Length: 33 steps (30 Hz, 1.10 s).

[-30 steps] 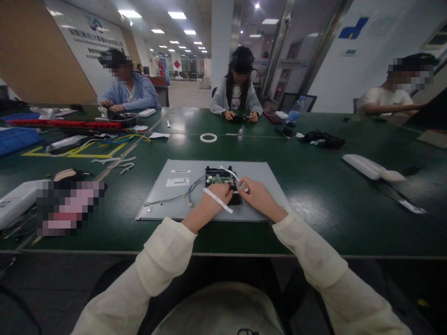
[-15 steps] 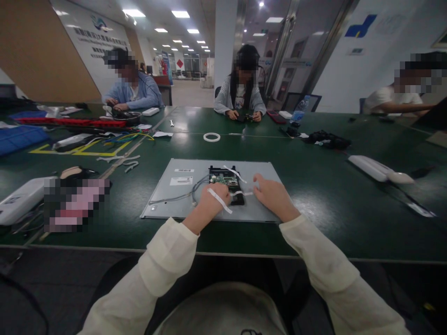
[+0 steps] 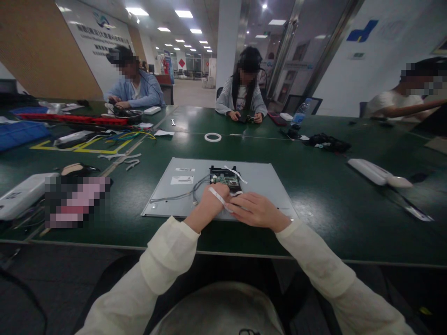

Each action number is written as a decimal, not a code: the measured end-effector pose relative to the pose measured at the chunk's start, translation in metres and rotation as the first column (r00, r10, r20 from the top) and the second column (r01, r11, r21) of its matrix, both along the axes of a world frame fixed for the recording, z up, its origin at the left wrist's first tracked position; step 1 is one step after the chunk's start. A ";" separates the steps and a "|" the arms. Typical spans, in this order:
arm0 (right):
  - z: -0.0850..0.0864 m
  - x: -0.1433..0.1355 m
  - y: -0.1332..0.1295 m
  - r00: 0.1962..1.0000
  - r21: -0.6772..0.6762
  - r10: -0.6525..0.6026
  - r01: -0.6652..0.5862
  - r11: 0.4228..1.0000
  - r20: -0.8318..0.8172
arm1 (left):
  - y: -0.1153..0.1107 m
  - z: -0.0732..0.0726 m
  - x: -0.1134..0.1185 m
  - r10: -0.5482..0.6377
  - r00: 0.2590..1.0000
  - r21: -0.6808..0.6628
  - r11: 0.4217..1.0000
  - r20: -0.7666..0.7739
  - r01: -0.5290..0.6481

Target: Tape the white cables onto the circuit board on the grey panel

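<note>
A flat grey metal panel [image 3: 164,186] lies on the table before me, with a black frame [image 3: 218,170] on it that holds a green circuit board [image 3: 225,178]. Near the board's lower edge, my left hand [image 3: 213,199] is closed with its fingers curled under; what they hold or press is hidden. Across the back of that hand runs a strip of white tape [image 3: 217,193]. My right hand [image 3: 256,210] has its fingertips together at the strip's lower end. Another white strip [image 3: 234,174] crosses the frame. Grey cables [image 3: 192,191] trail left from the board.
Beyond the panel lies a roll of white tape [image 3: 213,137]. Crumpled white strips [image 3: 132,164], a pink item [image 3: 78,202] and a white device [image 3: 26,196] are at left. Another white device [image 3: 375,171] is at right. Three people sit around the table.
My right hand has moved left and down from beside the black frame to the tape strip on my left hand. My left hand stays nearly in place.
</note>
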State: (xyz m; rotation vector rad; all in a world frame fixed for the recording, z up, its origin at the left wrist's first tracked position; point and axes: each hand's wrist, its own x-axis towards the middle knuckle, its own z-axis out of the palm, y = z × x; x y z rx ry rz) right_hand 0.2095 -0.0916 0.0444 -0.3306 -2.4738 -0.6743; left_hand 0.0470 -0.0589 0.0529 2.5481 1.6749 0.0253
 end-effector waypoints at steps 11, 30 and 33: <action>0.005 0.002 -0.004 0.986 -0.026 0.005 -0.009 1.000 -0.166 | 0.003 -0.010 -0.003 -0.059 0.997 0.077 0.996 0.049 0.055; -0.003 0.006 0.005 0.904 -0.171 -0.118 0.051 0.984 -0.411 | 0.002 -0.010 -0.003 -0.024 0.999 0.069 0.997 0.029 0.022; -0.003 0.009 0.009 0.842 -0.256 -0.195 0.071 0.964 -0.502 | 0.000 -0.008 -0.003 -0.002 0.999 0.075 0.997 0.041 -0.002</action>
